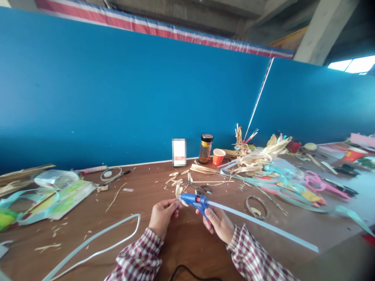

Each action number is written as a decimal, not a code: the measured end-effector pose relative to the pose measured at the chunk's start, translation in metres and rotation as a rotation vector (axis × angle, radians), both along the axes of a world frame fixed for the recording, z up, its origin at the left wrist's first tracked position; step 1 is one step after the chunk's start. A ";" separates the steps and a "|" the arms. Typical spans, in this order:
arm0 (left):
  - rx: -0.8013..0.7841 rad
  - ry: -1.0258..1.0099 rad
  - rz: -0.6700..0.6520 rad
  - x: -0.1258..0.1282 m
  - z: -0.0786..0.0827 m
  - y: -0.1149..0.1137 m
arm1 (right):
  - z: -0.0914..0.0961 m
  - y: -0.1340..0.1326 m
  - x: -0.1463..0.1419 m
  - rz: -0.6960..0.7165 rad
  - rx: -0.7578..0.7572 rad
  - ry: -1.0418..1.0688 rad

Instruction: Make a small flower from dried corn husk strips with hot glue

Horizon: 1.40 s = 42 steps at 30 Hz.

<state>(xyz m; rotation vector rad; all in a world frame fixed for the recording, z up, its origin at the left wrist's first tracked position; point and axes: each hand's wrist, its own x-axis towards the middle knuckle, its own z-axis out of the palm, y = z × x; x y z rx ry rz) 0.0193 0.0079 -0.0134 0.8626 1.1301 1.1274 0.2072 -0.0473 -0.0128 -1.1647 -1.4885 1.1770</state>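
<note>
My right hand (219,223) grips a blue hot glue gun (193,201) by its handle, with a long pale glue stick (263,224) trailing out of its back to the right. The gun's nozzle points left at a small piece of dried husk (179,194). My left hand (163,215) pinches that husk piece between thumb and fingers, just above the brown table (181,246). Both sleeves are red and white plaid.
Scissors (202,189) and husk scraps lie just beyond my hands. A brown jar (206,148), an orange paper cup (218,156) and a heap of husks and teal ribbon (263,164) sit at the right. White cord (96,238) curves at the left, near plastic bags (58,195). A blue wall stands behind.
</note>
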 end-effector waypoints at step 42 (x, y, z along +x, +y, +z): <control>0.001 -0.134 0.096 -0.003 0.003 0.002 | 0.039 -0.060 0.233 -0.402 0.164 -0.997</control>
